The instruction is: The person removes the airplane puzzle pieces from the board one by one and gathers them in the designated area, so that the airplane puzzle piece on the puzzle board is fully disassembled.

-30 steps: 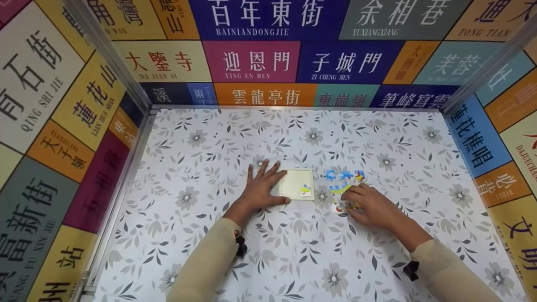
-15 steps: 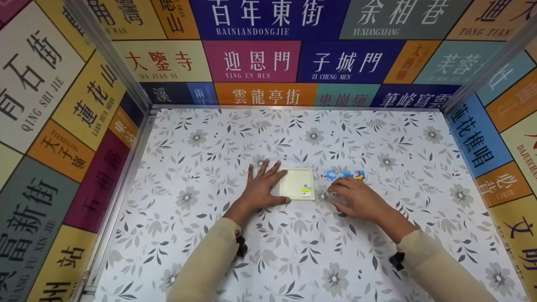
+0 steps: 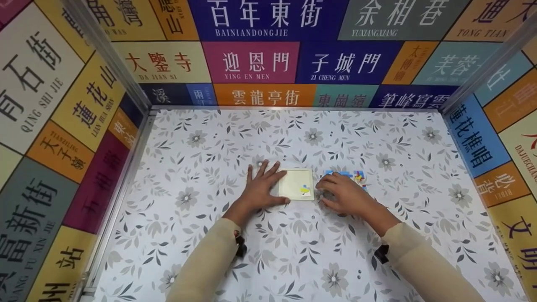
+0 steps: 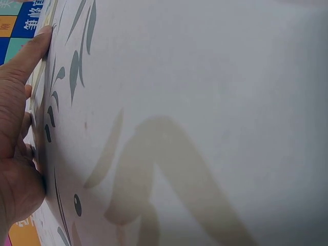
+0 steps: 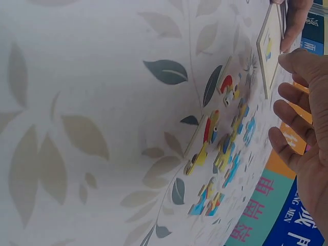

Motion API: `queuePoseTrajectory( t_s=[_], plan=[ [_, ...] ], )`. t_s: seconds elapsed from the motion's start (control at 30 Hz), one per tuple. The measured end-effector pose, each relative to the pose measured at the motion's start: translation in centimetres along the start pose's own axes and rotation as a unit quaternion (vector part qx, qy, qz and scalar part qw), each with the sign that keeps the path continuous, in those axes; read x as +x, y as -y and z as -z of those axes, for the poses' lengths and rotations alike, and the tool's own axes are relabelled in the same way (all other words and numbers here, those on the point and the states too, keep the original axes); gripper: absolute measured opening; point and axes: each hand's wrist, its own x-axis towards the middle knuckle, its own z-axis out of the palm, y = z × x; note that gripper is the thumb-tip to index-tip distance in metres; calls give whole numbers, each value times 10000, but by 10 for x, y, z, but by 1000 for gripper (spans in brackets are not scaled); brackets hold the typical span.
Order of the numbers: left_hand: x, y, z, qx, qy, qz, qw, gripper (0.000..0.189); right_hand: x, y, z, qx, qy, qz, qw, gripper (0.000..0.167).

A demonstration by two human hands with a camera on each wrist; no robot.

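In the head view my left hand (image 3: 264, 188) lies on the table with its fingers spread, its index finger and thumb against the left side of a small cream puzzle tray (image 3: 289, 180). One puzzle piece (image 3: 305, 191), yellow, white and blue, sits in the tray's lower right corner. My right hand (image 3: 346, 193) hovers just right of the tray, fingers loosely bent; I see nothing held between them in the right wrist view. Below that hand (image 5: 310, 113) lie several loose puzzle pieces (image 5: 225, 154) in blue, yellow and red. The head view shows only some, such as a star piece (image 3: 359, 176).
A white cloth (image 3: 201, 247) with grey flowers and leaves covers the table. Panels with colourful street-name signs (image 3: 256, 63) stand behind and at both sides. Metal rails (image 3: 121, 54) run along their corners.
My right hand has moved left from the loose pieces towards the tray, covering different ones in the head view. My left hand and the tray stay put.
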Motion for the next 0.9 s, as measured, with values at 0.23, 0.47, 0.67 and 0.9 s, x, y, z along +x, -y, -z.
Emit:
queuePoseTrajectory(
  t_s=[0.23, 0.47, 0.67, 0.9],
  plan=[
    [-1, -1, 1, 34, -27, -20, 10000, 99, 13, 2, -6, 70, 109, -59, 9999, 31],
    [-1, -3, 2, 107, -24, -24, 9999, 99, 22, 5, -12, 178, 141, -58, 9997, 32],
    [-1, -2, 1, 136, -28, -23, 9999, 98, 28, 10, -15, 216, 292, -206, 9991, 33],
    [0, -1, 0, 165, -26, -34, 9999, 99, 34, 14, -19, 272, 357, -109, 9989, 36]
  ],
)
